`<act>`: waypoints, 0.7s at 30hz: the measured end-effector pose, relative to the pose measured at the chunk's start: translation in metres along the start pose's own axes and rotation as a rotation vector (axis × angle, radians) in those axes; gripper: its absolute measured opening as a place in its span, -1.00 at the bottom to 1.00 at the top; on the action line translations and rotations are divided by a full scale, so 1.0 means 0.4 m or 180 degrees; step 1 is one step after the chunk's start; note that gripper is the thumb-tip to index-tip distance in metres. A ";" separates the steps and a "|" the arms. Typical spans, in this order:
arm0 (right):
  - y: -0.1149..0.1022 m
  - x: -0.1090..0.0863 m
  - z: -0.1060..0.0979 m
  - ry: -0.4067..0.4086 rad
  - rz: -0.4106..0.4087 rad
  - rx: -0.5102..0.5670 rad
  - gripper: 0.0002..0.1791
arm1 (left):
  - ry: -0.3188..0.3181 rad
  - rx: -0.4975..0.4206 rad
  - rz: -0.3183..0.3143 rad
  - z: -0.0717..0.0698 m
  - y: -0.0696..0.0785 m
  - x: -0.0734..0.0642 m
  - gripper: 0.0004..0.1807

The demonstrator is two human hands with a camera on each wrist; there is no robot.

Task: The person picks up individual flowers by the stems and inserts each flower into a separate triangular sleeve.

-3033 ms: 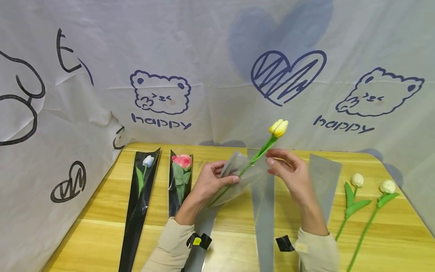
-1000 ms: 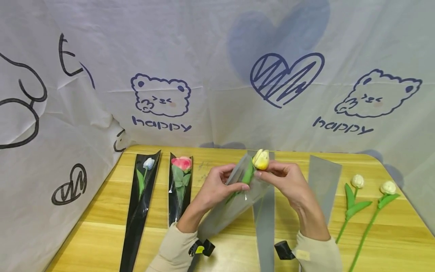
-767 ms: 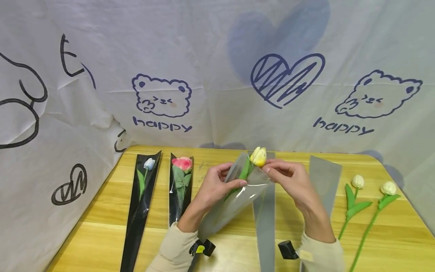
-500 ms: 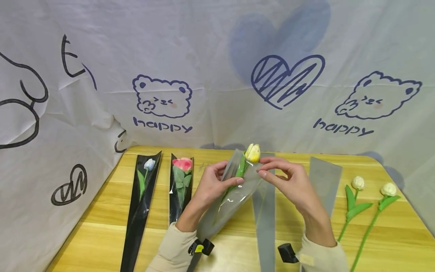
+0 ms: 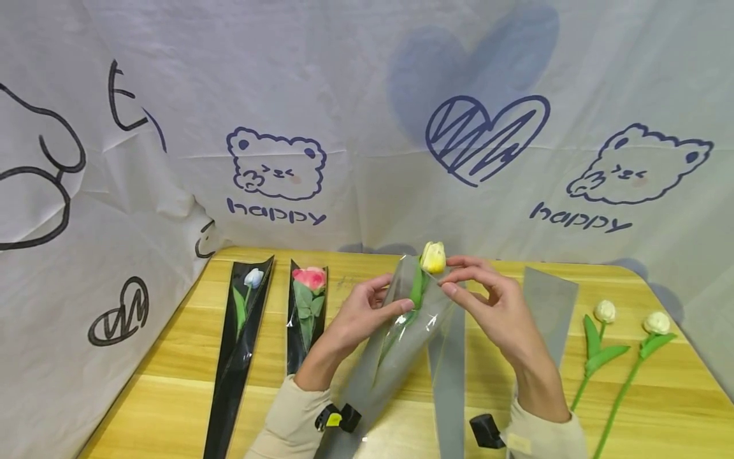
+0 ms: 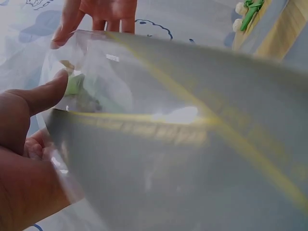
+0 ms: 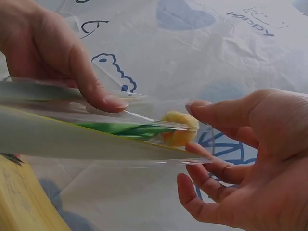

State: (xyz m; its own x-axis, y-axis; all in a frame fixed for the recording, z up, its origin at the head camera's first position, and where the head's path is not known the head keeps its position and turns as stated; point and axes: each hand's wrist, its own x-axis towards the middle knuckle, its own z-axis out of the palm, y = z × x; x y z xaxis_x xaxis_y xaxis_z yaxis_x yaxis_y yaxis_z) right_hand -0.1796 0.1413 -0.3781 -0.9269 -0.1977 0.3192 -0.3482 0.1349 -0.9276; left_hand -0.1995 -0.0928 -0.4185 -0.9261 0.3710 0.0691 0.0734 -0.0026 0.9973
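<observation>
A yellow artificial tulip (image 5: 433,257) stands tilted in a clear and grey flower sleeve (image 5: 381,373), its bloom at the sleeve's mouth. My left hand (image 5: 361,313) grips the upper part of the sleeve, thumb across the front beside the green leaf. With thumb and forefinger, my right hand (image 5: 496,306) pinches the sleeve's right upper edge just below the bloom. In the right wrist view the film of the sleeve (image 7: 72,139) runs past the bloom (image 7: 178,129) to the right fingertips. Glare and yellow stripes cover the sleeve (image 6: 144,168) in the left wrist view.
To the left lie two black sleeves, one with a pale blue tulip (image 5: 253,278), one with a pink rose (image 5: 309,278). Grey sleeves lie under the hands (image 5: 448,389) and farther right (image 5: 547,306). Two white tulips (image 5: 604,312) lie at the right. A printed cloth (image 5: 367,95) hangs behind.
The tulip has gone down into the sleeve, its bloom dropping to the mouth. My right hand has come in from beside the stem to the sleeve's edge. My left hand keeps its grip.
</observation>
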 end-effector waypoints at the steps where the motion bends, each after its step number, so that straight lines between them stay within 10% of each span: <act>1: -0.001 0.000 0.000 0.0035 -0.0013 -0.0006 -0.79 | -0.0036 -0.0030 -0.0001 0.000 0.001 0.000 -0.47; 13: 0.018 0.004 -0.007 -0.0112 0.0505 0.0090 -0.62 | -0.0046 -0.0804 0.0152 -0.018 0.009 -0.012 -0.50; 21: 0.007 0.010 0.019 0.0561 -0.0048 0.0305 -0.87 | -0.0018 -0.0616 0.0341 -0.019 0.029 -0.016 -0.61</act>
State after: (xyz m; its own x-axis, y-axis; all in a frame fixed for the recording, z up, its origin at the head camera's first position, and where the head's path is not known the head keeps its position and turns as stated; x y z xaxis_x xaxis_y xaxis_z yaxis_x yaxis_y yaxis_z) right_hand -0.1831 0.1334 -0.3810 -0.9347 -0.0249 0.3544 -0.3552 0.0384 -0.9340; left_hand -0.1953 -0.1023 -0.4073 -0.9147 0.3641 0.1753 0.0984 -0.2202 0.9705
